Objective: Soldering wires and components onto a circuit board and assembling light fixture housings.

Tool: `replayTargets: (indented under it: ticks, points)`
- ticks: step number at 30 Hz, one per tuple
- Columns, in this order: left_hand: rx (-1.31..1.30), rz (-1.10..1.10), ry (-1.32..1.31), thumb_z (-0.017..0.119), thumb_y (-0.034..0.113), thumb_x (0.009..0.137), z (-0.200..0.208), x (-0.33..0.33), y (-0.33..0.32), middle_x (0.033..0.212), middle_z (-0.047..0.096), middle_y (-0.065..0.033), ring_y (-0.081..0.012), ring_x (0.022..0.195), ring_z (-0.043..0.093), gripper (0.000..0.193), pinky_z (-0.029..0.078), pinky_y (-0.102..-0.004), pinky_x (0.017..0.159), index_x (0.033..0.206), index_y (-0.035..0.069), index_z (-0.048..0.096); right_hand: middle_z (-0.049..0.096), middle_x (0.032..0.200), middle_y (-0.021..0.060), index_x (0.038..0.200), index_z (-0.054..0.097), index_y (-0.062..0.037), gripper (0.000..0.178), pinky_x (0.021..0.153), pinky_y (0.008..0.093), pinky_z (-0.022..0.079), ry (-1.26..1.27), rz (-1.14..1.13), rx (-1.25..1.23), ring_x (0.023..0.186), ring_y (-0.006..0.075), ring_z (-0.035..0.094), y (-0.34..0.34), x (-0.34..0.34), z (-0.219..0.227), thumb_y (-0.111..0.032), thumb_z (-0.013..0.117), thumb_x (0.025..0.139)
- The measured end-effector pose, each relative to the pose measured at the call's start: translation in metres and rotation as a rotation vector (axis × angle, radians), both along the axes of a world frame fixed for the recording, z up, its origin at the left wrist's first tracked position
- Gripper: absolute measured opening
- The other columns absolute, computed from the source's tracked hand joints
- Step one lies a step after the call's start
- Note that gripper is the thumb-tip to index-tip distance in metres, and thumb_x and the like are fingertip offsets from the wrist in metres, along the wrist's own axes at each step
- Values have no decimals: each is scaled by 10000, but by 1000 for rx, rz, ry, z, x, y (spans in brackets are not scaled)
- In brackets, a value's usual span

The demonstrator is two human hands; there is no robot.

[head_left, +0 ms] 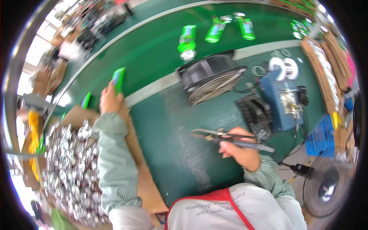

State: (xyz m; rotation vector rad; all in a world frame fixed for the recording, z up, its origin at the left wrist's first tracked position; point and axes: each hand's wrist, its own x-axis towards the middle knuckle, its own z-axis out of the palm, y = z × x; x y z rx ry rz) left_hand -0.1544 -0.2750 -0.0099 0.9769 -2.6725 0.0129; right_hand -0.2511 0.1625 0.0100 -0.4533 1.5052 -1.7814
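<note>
My left hand is stretched over the green belt at the left, its fingers closed on a flat bright green piece with a bluish middle. Motion blur softens the grip. Above the bench, my right hand grips a soldering iron with a dark handle; its thin bent metal end points left. A second slim dark bar runs along the handle, and I cannot tell if it is a separate tool. Right of that hand stand a black holder and a blue box-shaped machine carrying white spools.
A box of many shiny metal parts stands beside my left forearm. A black fan unit with a wire guard sits at the bench's far edge. More green pieces lie on the belt. A blue basket and desk fan are right.
</note>
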Motion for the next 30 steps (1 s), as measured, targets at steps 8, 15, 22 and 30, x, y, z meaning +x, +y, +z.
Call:
replayTargets:
  ticks: [8,15,22,30]
  points:
    - [98,-130,19,652,132,726,28,69,191,1091,499,-185,-360,932,556,571,485,-417,798,1265,110,463,616,689,140,941,477,17,132,487,227,466,147,-80,47,530,140,575,9,14,9,-17,562,846]
    - [265,-138,-35,684,211,745,20,134,280,1179,479,-172,-353,942,555,594,499,-418,769,1288,139,456,614,681,149,960,481,20,146,476,240,462,178,-36,-17,516,151,572,12,24,13,-7,550,835]
    - [-291,477,-41,657,241,781,38,205,142,852,616,-134,-311,823,594,206,465,-430,693,888,66,635,618,694,151,959,481,21,151,485,239,471,175,-1,-11,523,150,576,18,31,16,-8,561,835]
    - [30,715,-257,650,362,765,24,231,65,912,649,-162,-310,845,629,340,482,-421,738,870,39,682,619,705,150,955,482,21,147,492,236,478,152,16,4,534,147,581,16,35,18,-10,566,838]
